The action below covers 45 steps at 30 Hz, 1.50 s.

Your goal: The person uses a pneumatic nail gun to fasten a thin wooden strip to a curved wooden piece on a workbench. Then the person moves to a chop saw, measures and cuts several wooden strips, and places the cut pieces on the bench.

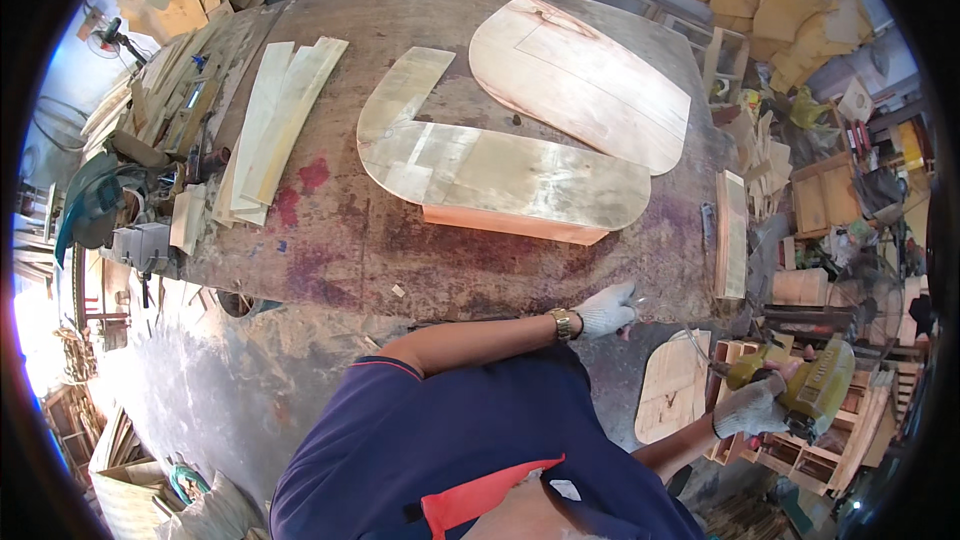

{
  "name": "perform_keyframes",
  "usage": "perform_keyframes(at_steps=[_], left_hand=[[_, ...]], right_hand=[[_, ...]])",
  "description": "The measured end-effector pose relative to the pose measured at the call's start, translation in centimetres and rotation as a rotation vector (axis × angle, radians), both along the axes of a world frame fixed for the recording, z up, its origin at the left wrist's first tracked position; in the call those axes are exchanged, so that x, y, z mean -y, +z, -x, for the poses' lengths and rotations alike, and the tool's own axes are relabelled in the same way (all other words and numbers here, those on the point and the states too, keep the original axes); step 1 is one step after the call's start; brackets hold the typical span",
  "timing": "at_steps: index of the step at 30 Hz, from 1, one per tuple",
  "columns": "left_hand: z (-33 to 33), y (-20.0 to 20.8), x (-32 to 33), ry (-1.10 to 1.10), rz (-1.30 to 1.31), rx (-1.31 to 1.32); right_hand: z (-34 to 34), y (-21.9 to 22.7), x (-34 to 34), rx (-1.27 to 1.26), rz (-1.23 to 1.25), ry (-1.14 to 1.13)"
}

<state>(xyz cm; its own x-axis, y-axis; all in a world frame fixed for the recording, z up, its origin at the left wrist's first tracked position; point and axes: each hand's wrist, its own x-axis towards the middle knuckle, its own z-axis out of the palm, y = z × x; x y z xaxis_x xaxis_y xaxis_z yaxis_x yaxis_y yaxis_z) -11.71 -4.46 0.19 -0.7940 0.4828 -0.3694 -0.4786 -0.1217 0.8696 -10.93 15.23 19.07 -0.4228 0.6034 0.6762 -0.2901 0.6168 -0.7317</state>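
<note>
My right hand (750, 408), in a white glove, is closed round a yellow-green power tool (818, 388) held out at the right, below table height. A cord or hose (692, 342) runs from near the tool toward the table edge. At the near edge of the table, my left hand (604, 312) is also gloved, with its fingers curled and a small pale bit at their tips that I cannot make out. Beyond it lies a pale hook-shaped wooden panel (530, 175) over a reddish wooden block (515, 223). A rounded plywood panel (590, 80) rests behind.
Long pale boards (285, 130) lie on the worn worktable (330, 270) at the left, beside a grey-and-teal machine (100, 200). A narrow board (732, 235) sits along the right edge. A rounded wooden piece (672, 390) and wooden frames (840, 430) stand below right.
</note>
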Motion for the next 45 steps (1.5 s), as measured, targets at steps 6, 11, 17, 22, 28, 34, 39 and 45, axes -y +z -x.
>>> perform_keyframes(at_steps=[6,11,17,22,28,34,39,45], left_hand=[[0.7,-0.7,-0.7,0.414,-0.147,-0.004],[1.2,1.5,-0.4,0.477,-1.008,0.245],[0.4,0.5,-0.2,0.514,-0.512,0.159],[0.6,-0.8,-0.4,0.663,-0.401,0.215],[1.0,-1.3,0.3,0.716,-0.604,0.470],[1.0,-1.8,0.0,0.706,-0.583,0.459],[0.8,-1.9,-0.2,0.666,-0.522,0.462],[-0.1,-2.1,0.2,0.624,-0.559,0.528]], right_hand=[[-0.8,1.9,0.1,0.205,0.157,-0.119],[-1.1,-1.2,0.9,0.220,0.159,0.023],[-1.6,-2.8,1.5,0.250,0.291,0.146],[-1.5,-2.7,1.6,0.337,0.295,0.073],[-1.4,-3.4,1.3,0.325,0.349,0.033],[-0.7,-4.2,1.1,0.167,0.380,0.107],[-0.7,-3.9,1.5,0.179,0.327,0.177],[-0.5,-3.3,2.6,0.169,0.266,0.208]])
